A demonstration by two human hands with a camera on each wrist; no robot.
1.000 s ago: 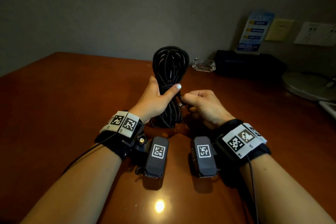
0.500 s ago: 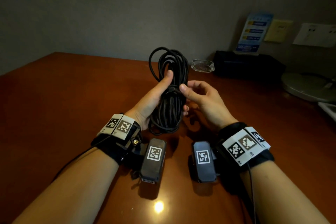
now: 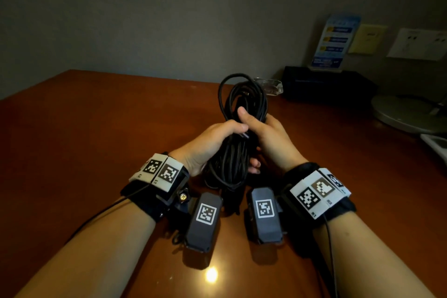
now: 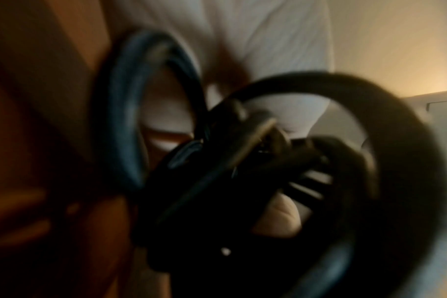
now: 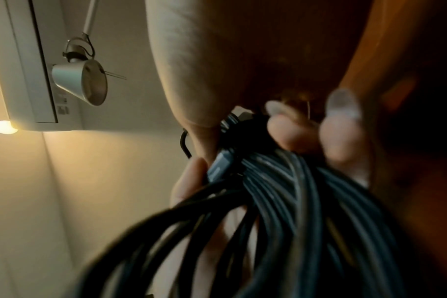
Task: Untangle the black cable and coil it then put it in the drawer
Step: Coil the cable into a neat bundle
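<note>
The black cable (image 3: 244,94) is a long coiled bundle held upright above the brown table (image 3: 96,140) in the head view. My left hand (image 3: 217,140) grips its middle from the left, thumb across the strands. My right hand (image 3: 263,133) wraps the same spot from the right, its thumb (image 3: 244,113) pressed on the front. One loose loop bulges out at the top left. The right wrist view shows the cable strands (image 5: 293,201) fanning out from my fingers (image 5: 293,131), with a plug end (image 5: 219,165) tucked against the palm. The left wrist view is blurred, filled by cable loops (image 4: 120,121). No drawer is in view.
At the back right of the table stand a glass ashtray (image 3: 271,86), a black box (image 3: 326,84) with a blue sign (image 3: 335,41) on it, and a round lamp base (image 3: 406,113). Wall sockets (image 3: 418,43) sit above. The wall runs behind the table.
Half a second ago my left fingers lay straight along the bundle and my right hand only touched it. Now both hands have closed round its middle, and the bundle sits slightly further right.
</note>
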